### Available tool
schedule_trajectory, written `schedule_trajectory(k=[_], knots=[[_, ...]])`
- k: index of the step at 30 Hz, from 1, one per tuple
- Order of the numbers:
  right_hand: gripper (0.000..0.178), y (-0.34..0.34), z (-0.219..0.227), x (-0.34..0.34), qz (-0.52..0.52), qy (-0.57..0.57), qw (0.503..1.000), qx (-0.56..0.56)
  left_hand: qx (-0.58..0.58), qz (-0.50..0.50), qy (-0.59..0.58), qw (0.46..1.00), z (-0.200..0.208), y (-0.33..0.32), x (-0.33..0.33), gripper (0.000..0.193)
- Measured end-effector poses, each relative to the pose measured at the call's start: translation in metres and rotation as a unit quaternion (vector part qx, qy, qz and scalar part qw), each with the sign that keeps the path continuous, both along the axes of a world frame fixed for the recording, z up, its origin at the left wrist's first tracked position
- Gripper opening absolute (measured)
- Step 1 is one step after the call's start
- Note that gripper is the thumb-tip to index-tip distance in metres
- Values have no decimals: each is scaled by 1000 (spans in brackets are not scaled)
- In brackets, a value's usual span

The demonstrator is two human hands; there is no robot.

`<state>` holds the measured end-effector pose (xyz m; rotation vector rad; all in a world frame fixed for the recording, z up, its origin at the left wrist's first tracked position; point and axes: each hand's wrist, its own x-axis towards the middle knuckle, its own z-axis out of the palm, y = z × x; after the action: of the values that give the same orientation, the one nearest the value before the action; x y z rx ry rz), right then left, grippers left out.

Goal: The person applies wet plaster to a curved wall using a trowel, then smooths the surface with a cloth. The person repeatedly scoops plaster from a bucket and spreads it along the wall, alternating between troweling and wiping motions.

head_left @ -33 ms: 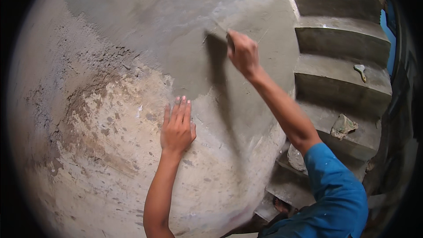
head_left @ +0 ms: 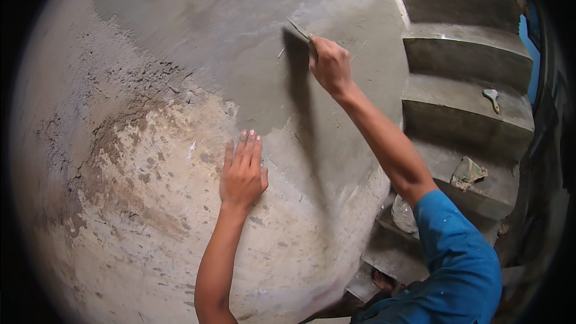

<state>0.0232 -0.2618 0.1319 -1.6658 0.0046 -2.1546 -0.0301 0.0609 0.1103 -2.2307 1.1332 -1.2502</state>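
My right hand (head_left: 331, 67) is closed around a trowel, raised over the fresh grey plaster. The trowel's thin metal blade (head_left: 298, 28) shows nearly edge-on, pointing up and left, and my fingers hide its handle. A long dark shadow of the hand and arm falls on the wall below. My left hand (head_left: 242, 171) lies flat with fingers stretched out on the bare, patchy beige part of the wall (head_left: 174, 204). Its fingertips are just below the lower edge of the smooth wet plaster (head_left: 258, 96). Nothing is in this hand.
Concrete steps (head_left: 462, 87) run along the right side. A paintbrush (head_left: 492, 99) lies on one step, with a crumpled pale cloth or bag (head_left: 468, 173) on a lower one. A whitish lump (head_left: 403, 215) sits near my right elbow. Rough, pitted plaster (head_left: 114, 78) covers the wall's left side.
My right hand has risen very slightly, and the trowel's blade shows more clearly beyond the fingers. My left hand stays in place on the wall.
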Motion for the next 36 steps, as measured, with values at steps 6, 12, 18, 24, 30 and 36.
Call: schedule_trajectory(k=[6,12,18,24,30,36], knots=[[32,60,-37,-15,64,19,979,-194,-21,-46,-12,999,8,-1,5,63],[46,87,-104,-52,169,88,967,-170,-94,-169,7,981,12,8,0,47],[38,115,-120,-44,38,130,986,-93,-191,-261,37,945,11,11,-2,39],[32,158,-162,-91,156,66,969,-180,-144,-212,24,966,15,19,-6,41],[27,38,-99,-32,19,121,992,11,-29,-84,3,996,10,35,-15,51],[42,82,-125,-37,96,157,980,-77,-10,-50,-6,999,7,25,-9,55]])
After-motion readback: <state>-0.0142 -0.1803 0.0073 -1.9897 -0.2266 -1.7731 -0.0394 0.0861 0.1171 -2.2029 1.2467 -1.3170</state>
